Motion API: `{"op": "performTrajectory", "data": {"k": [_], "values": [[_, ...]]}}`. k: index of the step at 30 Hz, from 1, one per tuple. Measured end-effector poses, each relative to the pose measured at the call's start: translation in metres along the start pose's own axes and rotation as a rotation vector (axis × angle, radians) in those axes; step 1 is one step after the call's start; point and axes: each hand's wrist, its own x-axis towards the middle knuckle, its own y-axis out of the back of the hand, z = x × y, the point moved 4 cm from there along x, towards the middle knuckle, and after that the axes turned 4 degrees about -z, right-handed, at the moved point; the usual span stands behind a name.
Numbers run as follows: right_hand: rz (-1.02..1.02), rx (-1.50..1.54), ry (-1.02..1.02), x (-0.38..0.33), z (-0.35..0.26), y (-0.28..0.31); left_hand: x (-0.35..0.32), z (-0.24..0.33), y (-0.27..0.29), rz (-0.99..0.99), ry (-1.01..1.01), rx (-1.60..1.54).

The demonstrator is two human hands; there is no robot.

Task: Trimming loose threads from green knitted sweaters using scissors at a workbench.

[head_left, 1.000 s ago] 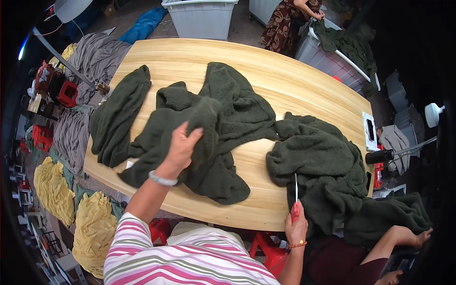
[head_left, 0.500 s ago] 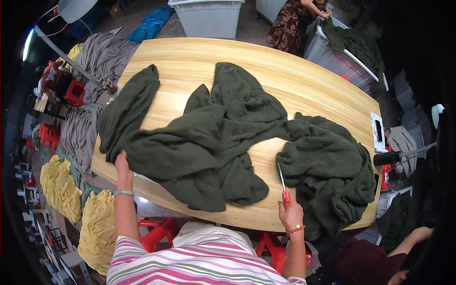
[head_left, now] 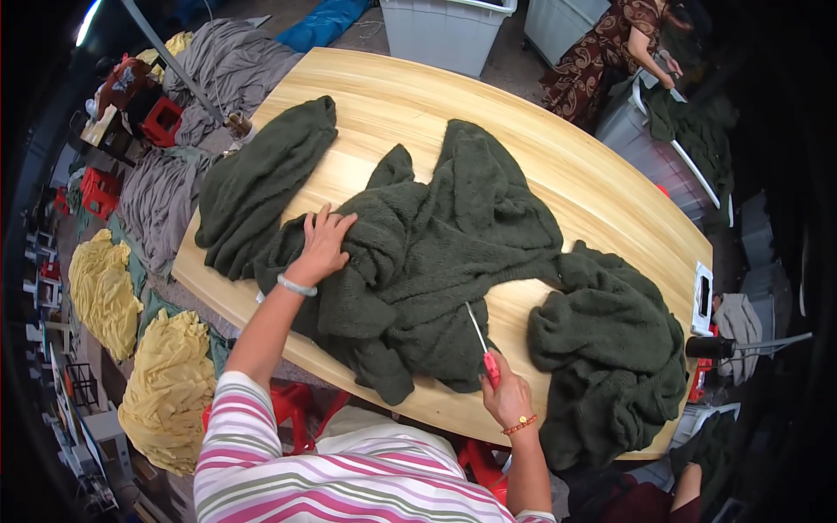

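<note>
Dark green knitted garments lie crumpled across the wooden table. My left hand rests on the left part of the middle garment, its fingers apart on the fabric. In my right hand are scissors with a red handle and a thin pale blade. The blade points up and away from me, its tip over the middle garment's lower edge. Another green piece lies folded at the left end of the table. A rumpled green heap is right of my right hand.
Yellow cloth piles and grey cloth lie on the floor at left. A lamp arm rises at the table's left edge. Beyond the table are a grey bin and another person. A red stool is beside me.
My left hand has moved from the garment's near-left edge up onto its top, and the fabric there is bunched. My right hand with the scissors has shifted left, away from the right heap.
</note>
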Motion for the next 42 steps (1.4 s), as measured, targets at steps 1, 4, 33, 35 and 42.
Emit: {"op": "performTrajectory", "data": {"k": [1, 4, 33, 35, 42], "values": [[-0.022, 0.015, 0.01, 0.004, -0.008, 0.0, 0.006, -0.005, 0.003, -0.01, -0.056, 0.006], [-0.02, 0.098, 0.027, 0.018, -0.021, -0.002, 0.008, 0.014, 0.025, -0.062, -0.123, -0.396], [0.262, 0.055, -0.324, -0.067, 0.097, 0.051, -0.042, 0.115, -0.003, -0.181, -0.534, -0.014], [0.158, 0.057, -0.389, -0.072, 0.099, 0.028, -0.054, 0.116, -0.029, -0.461, -0.216, -0.664], [0.142, 0.131, -0.329, -0.061, 0.07, 0.021, -0.03, 0.215, -0.05, -0.64, 0.566, -1.79]]}}
